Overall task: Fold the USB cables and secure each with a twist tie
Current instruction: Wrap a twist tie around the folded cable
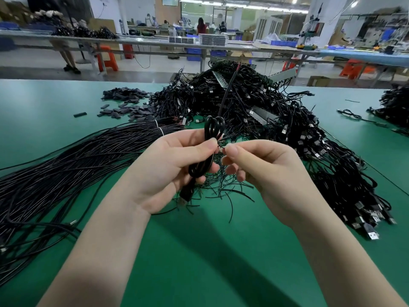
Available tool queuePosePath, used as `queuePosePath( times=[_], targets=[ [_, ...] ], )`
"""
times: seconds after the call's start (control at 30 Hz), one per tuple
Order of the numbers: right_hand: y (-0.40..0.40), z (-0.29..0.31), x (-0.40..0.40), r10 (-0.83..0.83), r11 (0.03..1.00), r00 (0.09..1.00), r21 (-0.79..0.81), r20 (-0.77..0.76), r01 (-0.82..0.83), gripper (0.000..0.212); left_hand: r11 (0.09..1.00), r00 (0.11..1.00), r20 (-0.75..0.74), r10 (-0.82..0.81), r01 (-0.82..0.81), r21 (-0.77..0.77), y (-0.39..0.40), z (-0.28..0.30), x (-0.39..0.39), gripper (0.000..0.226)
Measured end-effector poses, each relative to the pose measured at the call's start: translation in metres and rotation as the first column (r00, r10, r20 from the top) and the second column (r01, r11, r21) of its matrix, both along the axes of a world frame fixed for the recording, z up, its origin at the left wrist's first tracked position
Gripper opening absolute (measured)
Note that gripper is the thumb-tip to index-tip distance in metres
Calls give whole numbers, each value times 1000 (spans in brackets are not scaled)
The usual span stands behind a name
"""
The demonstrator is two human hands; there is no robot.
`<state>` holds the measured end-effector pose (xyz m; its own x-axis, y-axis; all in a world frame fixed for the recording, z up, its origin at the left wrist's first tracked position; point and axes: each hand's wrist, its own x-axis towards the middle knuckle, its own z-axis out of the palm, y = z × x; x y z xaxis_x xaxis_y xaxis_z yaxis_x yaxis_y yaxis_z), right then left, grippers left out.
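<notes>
Left hand (177, 167) grips a folded cable (209, 147) upright above the table (199, 251), fingers curled round its middle, loops at 12 o'clock, plug hanging at 6. Right hand (261, 165) at 3 o'clock pinches a twist tie (222, 144) between thumb and forefinger against the cable. Cable pile (254, 111) lies beyond at 12; straight bundle (66, 165) at 9.

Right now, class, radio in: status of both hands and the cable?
Left hand grips folded cable. Right hand pinches twist tie at the cable's middle. Nothing in the way; loose ties on mat below.
</notes>
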<state>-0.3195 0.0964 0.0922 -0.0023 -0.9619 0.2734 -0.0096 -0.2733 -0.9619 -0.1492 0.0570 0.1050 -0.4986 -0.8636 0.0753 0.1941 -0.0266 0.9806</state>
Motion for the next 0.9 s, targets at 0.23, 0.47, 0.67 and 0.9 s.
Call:
queuePosePath(
  times=[0.23, 0.47, 0.67, 0.9],
  targets=[
    [-1, 0, -4, -64, 998, 997, -23, -40, 63, 13, 996, 997, 71, 16, -10, -84, 3, 0, -1, 11],
    [0, 4, -10, -63, 994, 993, -101, -101, 53, 10, 995, 997, 77, 12, -4, -101, 6, 1, -3, 15],
    [2, 7, -14, -102, 985, 969, -158, -225, 67, 7, 998, 998, 56, 22, -18, -56, 7, 1, -7, 11],
    [2, 8, -17, -106, 981, 972, -179, -209, 69, 8, 998, 998, 40, 39, -37, -52, 10, 0, -11, 14]
  ],
)
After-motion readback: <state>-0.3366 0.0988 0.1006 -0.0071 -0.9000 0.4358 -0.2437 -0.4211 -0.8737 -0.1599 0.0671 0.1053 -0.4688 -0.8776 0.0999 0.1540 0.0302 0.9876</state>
